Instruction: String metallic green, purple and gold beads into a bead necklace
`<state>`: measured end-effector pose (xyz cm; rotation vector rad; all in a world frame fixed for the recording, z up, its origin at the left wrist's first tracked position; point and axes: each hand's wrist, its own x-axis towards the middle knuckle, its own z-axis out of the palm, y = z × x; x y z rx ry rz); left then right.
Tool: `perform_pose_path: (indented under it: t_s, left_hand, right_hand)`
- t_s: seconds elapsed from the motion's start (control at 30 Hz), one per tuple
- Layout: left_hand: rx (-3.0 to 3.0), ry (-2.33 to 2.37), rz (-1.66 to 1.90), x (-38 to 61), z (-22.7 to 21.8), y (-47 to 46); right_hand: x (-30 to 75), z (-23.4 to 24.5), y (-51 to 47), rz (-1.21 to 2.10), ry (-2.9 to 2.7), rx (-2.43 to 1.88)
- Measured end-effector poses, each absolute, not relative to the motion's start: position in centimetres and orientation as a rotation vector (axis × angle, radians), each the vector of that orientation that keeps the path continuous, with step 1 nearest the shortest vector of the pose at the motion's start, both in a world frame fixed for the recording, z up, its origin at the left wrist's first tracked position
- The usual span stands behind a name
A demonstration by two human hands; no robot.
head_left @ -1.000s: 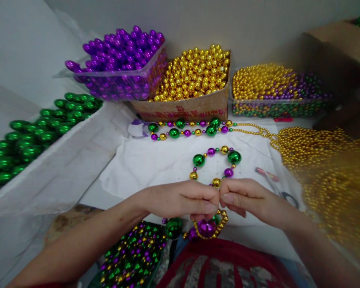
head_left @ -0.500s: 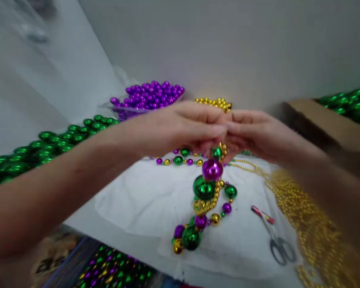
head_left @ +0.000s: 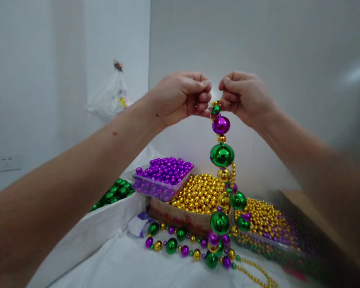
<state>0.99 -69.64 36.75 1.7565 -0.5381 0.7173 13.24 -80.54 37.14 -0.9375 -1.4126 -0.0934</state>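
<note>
Both hands are raised high in front of the wall. My left hand [head_left: 181, 96] and my right hand [head_left: 243, 98] are closed side by side, each pinching the top of a bead necklace [head_left: 222, 156]. The necklace hangs straight down from them, strung with large green, purple and gold beads and a thin gold strand. Its lower end reaches close to the white cloth [head_left: 123, 264]. A second necklace [head_left: 180, 244] of the same colours lies flat on the cloth below.
A clear tub of purple beads [head_left: 165, 174], a cardboard box of gold beads [head_left: 195, 196] and a tub of mixed small beads [head_left: 267, 228] stand at the back. Green beads [head_left: 114, 192] fill a white box at left. A plastic bag [head_left: 111, 98] hangs on the wall.
Both hands rose from just above the cloth to well above the boxes, lifting the necklace until it hangs full length. The view tilted upward with them.
</note>
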Motion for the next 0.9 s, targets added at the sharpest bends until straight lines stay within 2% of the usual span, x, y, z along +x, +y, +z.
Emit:
perform_pose_path:
  t_s: [0.27, 0.5, 0.9]
  left_hand:
    - [1.774, -0.560, 0.468, 0.7, 31.8, -70.6]
    - [1.763, -0.479, 0.194, 1.8, 25.7, -70.6]
    - [1.512, -0.193, 0.041, 0.5, 10.7, -70.2]
  right_hand:
    - [13.2, 32.1, -82.4, 0.133, -1.413, -1.030]
    - [14.7, 25.1, -82.6, 0.461, -1.282, -1.121]
    - [15.0, 11.7, -83.9, 0.986, -1.066, -1.013]
